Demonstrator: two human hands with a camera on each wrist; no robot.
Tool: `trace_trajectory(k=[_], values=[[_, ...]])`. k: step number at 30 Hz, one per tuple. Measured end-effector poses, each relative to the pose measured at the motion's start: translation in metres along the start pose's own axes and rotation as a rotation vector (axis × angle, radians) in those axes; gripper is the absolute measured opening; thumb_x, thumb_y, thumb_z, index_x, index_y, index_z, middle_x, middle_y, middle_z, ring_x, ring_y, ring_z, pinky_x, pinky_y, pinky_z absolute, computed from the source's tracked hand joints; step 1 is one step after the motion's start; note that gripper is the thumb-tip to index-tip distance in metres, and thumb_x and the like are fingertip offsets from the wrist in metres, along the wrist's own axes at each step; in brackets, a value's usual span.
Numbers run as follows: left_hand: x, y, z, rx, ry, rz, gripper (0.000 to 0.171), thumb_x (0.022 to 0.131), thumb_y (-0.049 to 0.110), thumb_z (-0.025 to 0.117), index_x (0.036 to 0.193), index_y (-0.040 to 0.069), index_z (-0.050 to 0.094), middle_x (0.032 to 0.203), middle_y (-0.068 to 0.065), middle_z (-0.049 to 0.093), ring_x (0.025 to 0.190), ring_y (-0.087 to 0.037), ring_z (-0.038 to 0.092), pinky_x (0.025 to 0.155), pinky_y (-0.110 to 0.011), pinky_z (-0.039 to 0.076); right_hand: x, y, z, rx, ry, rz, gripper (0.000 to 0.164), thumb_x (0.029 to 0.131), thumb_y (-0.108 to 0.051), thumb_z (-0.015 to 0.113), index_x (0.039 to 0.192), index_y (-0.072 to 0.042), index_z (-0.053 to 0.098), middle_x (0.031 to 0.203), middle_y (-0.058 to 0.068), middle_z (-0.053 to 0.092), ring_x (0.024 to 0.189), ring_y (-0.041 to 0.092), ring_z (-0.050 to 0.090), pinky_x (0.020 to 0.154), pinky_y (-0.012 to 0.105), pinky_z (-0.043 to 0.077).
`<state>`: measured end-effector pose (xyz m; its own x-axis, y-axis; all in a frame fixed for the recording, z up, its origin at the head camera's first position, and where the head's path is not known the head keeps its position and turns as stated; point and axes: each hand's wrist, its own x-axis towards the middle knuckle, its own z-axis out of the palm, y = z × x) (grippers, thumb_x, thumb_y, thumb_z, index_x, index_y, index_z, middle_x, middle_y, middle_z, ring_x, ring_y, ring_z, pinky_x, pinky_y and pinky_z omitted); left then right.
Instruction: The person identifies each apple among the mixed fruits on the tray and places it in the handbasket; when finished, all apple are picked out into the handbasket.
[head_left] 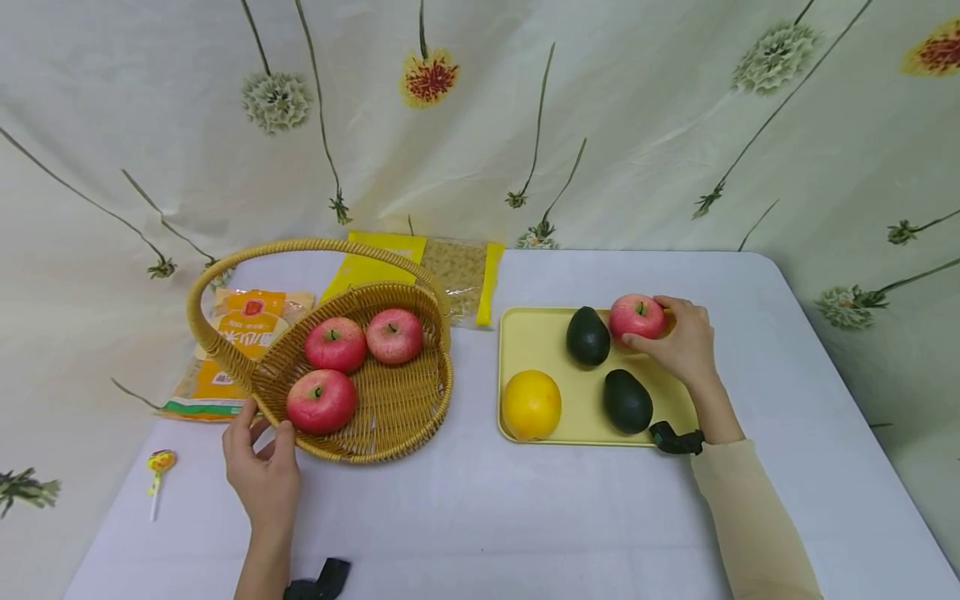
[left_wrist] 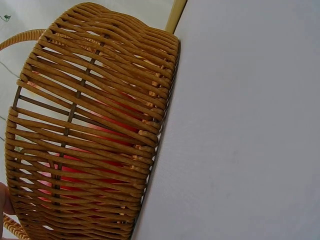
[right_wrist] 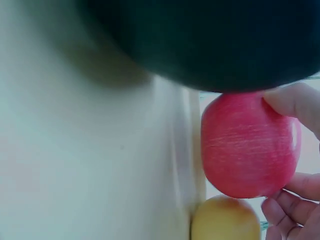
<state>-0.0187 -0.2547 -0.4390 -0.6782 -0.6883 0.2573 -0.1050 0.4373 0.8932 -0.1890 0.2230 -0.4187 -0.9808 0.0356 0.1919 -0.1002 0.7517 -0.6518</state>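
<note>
My left hand (head_left: 262,475) grips the near left rim of a wicker basket (head_left: 401,408), thumb and fingers at its edge. Three red apples (head_left: 322,402) lie inside; in the left wrist view red shows through the weave of the basket (left_wrist: 95,125). With thumb and fingers, my right hand (head_left: 686,342) holds another red apple (head_left: 636,317) over the far right of a yellow tray (head_left: 536,333). Two dark avocados (head_left: 588,337) and an orange (head_left: 532,405) lie on the tray. In the right wrist view, a yellowish fruit (right_wrist: 225,220) shows beside the held apple (right_wrist: 250,147).
An orange-and-white food packet (head_left: 247,333) lies left of the basket, partly behind its handle. Behind the basket is a yellow packet (head_left: 457,275) with a see-through window. A lollipop (head_left: 159,472) lies at the table's left. Flowered cloth (head_left: 600,100) hangs behind the white table (head_left: 480,517).
</note>
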Motion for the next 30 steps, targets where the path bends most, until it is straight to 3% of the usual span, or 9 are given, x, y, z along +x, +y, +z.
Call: trace_trajectory(k=[5,9,13,19,23,26,30], values=[[0.000,0.001,0.000,-0.004,0.003,0.003,0.050,0.096,0.013,0.056,0.145,0.014,0.047,0.121,0.020,0.044,0.110,0.005,0.047,0.084,-0.003,0.041,-0.006,-0.006,-0.007,0.076,0.097,-0.037,0.072,0.073,-0.024,0.083,0.132,0.003,0.052,0.131,0.023,0.053,0.121,0.038,0.045,0.096,0.054,0.042],[0.000,0.001,0.000,-0.009,0.004,0.004,0.050,0.095,0.013,0.056,0.144,0.013,0.047,0.120,0.024,0.042,0.110,0.005,0.047,0.083,-0.003,0.041,-0.010,-0.014,-0.016,0.124,0.145,-0.040,0.071,0.073,-0.020,0.084,0.132,0.002,0.051,0.130,0.020,0.052,0.115,0.034,0.052,0.088,0.022,0.048],[0.000,0.001,0.000,-0.009,0.002,0.004,0.050,0.095,0.013,0.056,0.145,0.013,0.047,0.118,0.026,0.040,0.110,0.005,0.047,0.083,-0.003,0.041,-0.017,-0.024,-0.023,0.181,0.138,-0.040,0.071,0.074,-0.017,0.083,0.134,0.001,0.050,0.131,0.020,0.049,0.114,0.034,0.053,0.078,0.002,0.038],[0.000,0.001,0.000,-0.008,-0.002,0.002,0.050,0.096,0.013,0.056,0.145,0.013,0.047,0.119,0.024,0.041,0.110,0.005,0.047,0.084,-0.003,0.041,-0.032,-0.043,-0.033,0.227,0.121,-0.096,0.070,0.072,-0.012,0.083,0.134,0.000,0.051,0.130,0.017,0.050,0.109,0.022,0.050,0.075,0.002,0.042],[0.000,0.001,0.000,-0.008,-0.006,0.001,0.050,0.096,0.013,0.056,0.145,0.014,0.047,0.124,0.013,0.046,0.110,0.004,0.047,0.084,-0.003,0.041,-0.046,-0.061,-0.037,0.270,0.102,-0.166,0.070,0.069,-0.009,0.085,0.132,-0.002,0.053,0.128,0.013,0.052,0.107,0.011,0.048,0.075,0.004,0.046],[0.000,0.001,0.000,-0.017,-0.009,-0.001,0.050,0.096,0.013,0.055,0.145,0.015,0.047,0.127,0.005,0.048,0.110,0.003,0.047,0.084,-0.003,0.041,-0.056,-0.076,-0.035,0.300,0.071,-0.222,0.070,0.068,-0.007,0.085,0.131,-0.004,0.056,0.128,0.011,0.054,0.106,0.006,0.049,0.074,0.005,0.047],[0.000,0.002,0.000,-0.010,-0.004,-0.003,0.050,0.096,0.013,0.055,0.145,0.014,0.046,0.127,0.003,0.048,0.110,0.004,0.047,0.083,-0.002,0.041,-0.066,-0.099,-0.025,0.319,0.006,-0.302,0.070,0.067,-0.008,0.087,0.130,-0.006,0.058,0.128,0.009,0.055,0.105,0.008,0.051,0.074,0.009,0.051]])
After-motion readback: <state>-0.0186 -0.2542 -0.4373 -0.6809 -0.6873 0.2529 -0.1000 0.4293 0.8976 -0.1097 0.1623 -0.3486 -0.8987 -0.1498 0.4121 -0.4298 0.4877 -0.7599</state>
